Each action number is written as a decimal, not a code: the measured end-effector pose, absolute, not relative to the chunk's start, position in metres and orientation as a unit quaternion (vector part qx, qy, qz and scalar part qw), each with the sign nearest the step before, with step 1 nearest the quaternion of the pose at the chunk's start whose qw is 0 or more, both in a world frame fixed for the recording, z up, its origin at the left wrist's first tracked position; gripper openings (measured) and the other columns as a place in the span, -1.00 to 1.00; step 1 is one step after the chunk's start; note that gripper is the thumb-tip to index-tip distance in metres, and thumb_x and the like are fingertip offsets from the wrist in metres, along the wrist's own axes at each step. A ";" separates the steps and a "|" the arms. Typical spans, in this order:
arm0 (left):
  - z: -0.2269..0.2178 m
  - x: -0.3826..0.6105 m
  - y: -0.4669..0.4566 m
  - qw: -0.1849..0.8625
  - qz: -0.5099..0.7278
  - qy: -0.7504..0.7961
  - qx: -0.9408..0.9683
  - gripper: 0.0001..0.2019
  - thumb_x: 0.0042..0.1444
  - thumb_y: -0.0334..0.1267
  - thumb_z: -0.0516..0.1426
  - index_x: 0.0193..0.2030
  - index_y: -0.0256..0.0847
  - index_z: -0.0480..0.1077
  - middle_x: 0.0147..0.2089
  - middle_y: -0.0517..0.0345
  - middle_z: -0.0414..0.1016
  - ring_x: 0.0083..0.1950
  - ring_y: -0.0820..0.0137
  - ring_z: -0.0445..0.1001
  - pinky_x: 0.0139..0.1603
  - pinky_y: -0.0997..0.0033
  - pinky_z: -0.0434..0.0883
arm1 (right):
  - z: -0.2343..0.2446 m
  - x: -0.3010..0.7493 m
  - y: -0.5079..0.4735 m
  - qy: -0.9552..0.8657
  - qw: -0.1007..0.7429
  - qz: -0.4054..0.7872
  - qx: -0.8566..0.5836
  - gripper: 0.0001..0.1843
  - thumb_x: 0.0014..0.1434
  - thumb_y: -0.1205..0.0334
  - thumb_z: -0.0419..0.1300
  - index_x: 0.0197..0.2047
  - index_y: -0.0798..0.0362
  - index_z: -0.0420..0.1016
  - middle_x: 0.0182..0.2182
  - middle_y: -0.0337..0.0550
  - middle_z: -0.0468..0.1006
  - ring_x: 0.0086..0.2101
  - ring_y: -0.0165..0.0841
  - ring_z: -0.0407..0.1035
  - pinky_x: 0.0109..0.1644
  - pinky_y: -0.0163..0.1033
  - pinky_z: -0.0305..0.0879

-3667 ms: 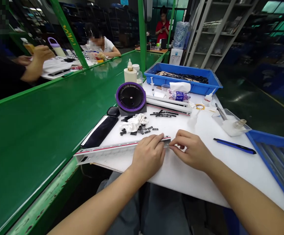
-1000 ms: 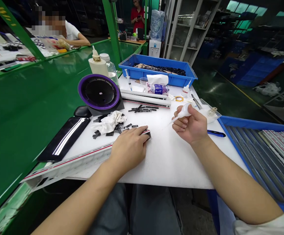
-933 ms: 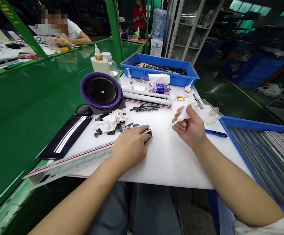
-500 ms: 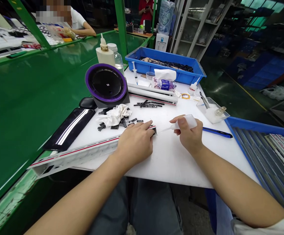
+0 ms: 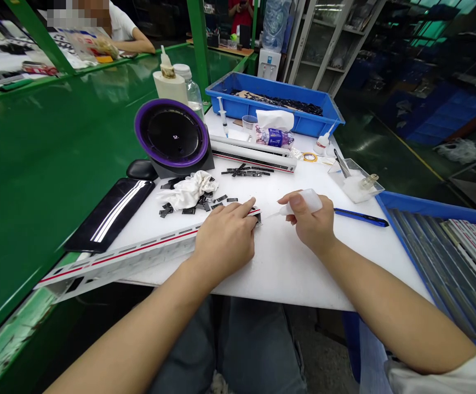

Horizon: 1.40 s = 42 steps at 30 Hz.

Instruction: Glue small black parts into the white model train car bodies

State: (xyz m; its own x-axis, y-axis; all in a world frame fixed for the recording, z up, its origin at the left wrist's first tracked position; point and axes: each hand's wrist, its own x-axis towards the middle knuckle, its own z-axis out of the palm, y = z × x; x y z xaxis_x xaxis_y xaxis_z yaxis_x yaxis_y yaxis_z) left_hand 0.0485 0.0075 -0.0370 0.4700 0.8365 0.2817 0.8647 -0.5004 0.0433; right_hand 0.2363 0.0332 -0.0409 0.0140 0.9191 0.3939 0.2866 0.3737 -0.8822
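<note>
My left hand [image 5: 225,241] is wrapped over the right end of a long white slotted rail [image 5: 139,251] with a red stripe, its index finger lying along the top. The rail slants down to the left, past the table's edge. My right hand [image 5: 314,221] grips a small white squeeze bottle [image 5: 310,201]. The bottle's thin nozzle points left, its tip close to the rail's end; whether they touch I cannot tell. Behind my left hand lie small black pieces [image 5: 200,207] and a crumpled white cloth [image 5: 192,189].
A purple-rimmed round device [image 5: 172,134] stands behind the cloth, near a black glossy case [image 5: 110,213]. Farther back are more white rails [image 5: 254,153], a tissue pack [image 5: 274,135] and a blue bin [image 5: 270,117]. To the right lie a blue pen-like tool [image 5: 361,217] and a clear tray [image 5: 359,191].
My right hand and the squeeze bottle have moved slightly left, bringing the nozzle nearer the rail's end. My left hand stays on the rail. The whole view has shifted a little.
</note>
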 end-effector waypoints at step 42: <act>-0.039 0.050 0.009 0.056 -0.144 -0.494 -0.856 -0.75 0.19 -0.30 0.03 -0.18 -0.16 0.56 0.26 0.16 0.41 0.11 0.16 0.46 0.05 0.05 0.40 | -0.037 0.239 0.037 -0.633 0.522 0.301 -0.485 -0.47 0.15 -0.26 0.17 -0.47 0.08 0.52 -0.65 -0.26 0.41 -0.62 -0.46 0.29 -0.54 -0.31 0.22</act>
State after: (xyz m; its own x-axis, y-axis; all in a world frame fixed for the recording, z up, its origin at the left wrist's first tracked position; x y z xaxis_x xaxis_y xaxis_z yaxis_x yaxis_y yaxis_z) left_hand 0.0496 0.0091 -0.0386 0.4706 0.8291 0.3018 0.8613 -0.5059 0.0467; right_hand 0.2386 0.0369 -0.0372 0.0160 0.9294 0.3687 0.3004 0.3472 -0.8884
